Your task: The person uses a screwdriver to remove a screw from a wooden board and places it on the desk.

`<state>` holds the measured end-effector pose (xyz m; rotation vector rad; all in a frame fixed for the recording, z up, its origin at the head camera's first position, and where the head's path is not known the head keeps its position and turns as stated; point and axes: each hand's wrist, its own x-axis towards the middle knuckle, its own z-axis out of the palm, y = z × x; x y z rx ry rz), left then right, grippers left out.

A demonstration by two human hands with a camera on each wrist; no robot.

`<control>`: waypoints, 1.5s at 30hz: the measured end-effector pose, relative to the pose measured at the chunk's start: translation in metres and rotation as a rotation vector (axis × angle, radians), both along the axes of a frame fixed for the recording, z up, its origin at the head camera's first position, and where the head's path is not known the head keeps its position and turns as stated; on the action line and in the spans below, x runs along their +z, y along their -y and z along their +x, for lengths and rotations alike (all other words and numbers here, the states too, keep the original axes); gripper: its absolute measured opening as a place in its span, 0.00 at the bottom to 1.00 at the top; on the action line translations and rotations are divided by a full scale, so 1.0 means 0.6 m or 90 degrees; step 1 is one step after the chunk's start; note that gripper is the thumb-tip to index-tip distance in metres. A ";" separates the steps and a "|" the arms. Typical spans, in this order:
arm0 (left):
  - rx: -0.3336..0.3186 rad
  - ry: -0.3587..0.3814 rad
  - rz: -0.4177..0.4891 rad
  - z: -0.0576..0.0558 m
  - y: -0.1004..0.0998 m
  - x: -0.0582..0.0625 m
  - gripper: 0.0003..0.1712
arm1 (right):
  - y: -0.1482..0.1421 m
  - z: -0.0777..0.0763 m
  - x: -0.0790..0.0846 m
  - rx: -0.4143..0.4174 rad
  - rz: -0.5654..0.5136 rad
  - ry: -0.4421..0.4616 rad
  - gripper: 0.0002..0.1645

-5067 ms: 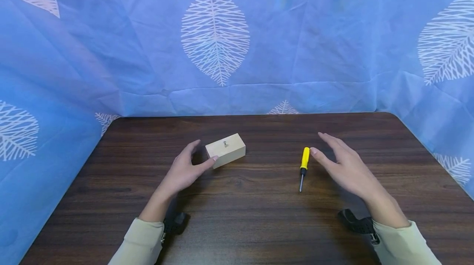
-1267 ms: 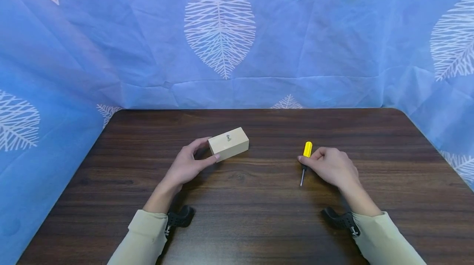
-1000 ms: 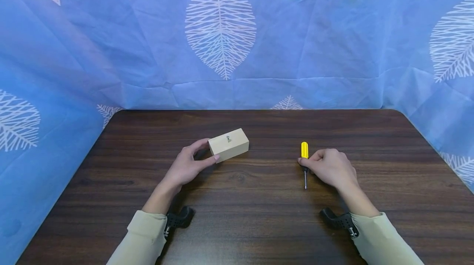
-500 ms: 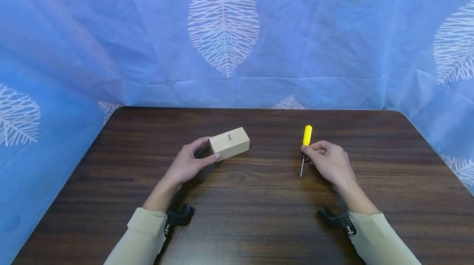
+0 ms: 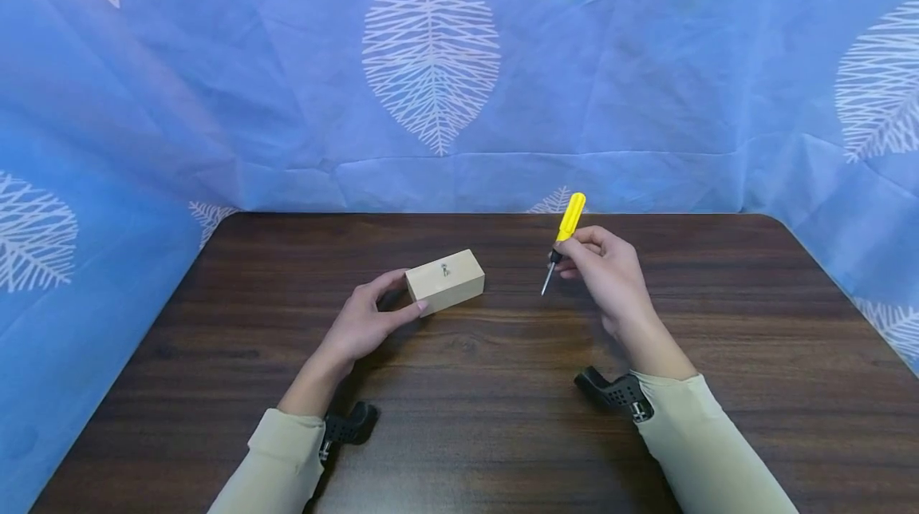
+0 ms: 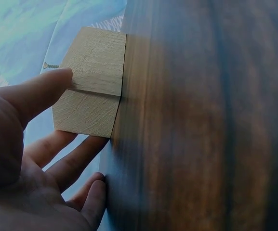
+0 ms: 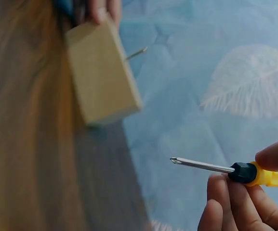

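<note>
Across the dark table [image 5: 459, 434], in the head view, a pale wooden block [image 5: 448, 290] sat left of centre, set at a slant, with a small metal screw [image 5: 445, 269] standing out of its upper face. The person's left hand [image 5: 362, 322] gripped the block's left end, thumb on the near side and fingers round the far corner. To the right of the block and apart from it, the right hand [image 5: 606, 270] pinched a yellow-handled screwdriver [image 5: 570, 217], its handle leaning up to the right and its tip pointing down to the left. Below each hand came a light sleeve [image 5: 276, 454] with a black fitting [image 5: 352, 423] at the wrist. Behind the table hung a blue cloth [image 5: 287, 83] with white leaf patterns.

From the left wrist, the left thumb pressed one side of the block while other fingers reached its lower end; the screw projected just beyond the thumb tip.

From the right wrist, the screwdriver's metal shaft showed in full, held near its black collar between thumb and curled fingers. Beyond the tip, well clear of it, stood the block, slightly blurred, with left fingertips at its far end.
</note>
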<state>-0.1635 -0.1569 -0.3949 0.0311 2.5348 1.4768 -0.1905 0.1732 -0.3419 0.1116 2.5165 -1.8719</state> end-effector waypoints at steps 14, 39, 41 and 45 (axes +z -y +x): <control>0.002 -0.006 -0.005 0.000 0.002 0.000 0.37 | 0.054 -0.023 0.044 -0.016 -0.126 -0.079 0.12; 0.004 -0.004 -0.003 -0.002 0.003 -0.003 0.37 | 0.088 -0.043 0.056 -0.052 -0.206 -0.156 0.07; 0.005 -0.004 -0.005 -0.002 0.004 -0.003 0.37 | 0.094 -0.045 0.057 -0.051 -0.212 -0.165 0.06; 0.006 -0.004 -0.003 -0.002 0.005 -0.003 0.36 | 0.107 -0.050 0.060 -0.049 -0.219 -0.175 0.08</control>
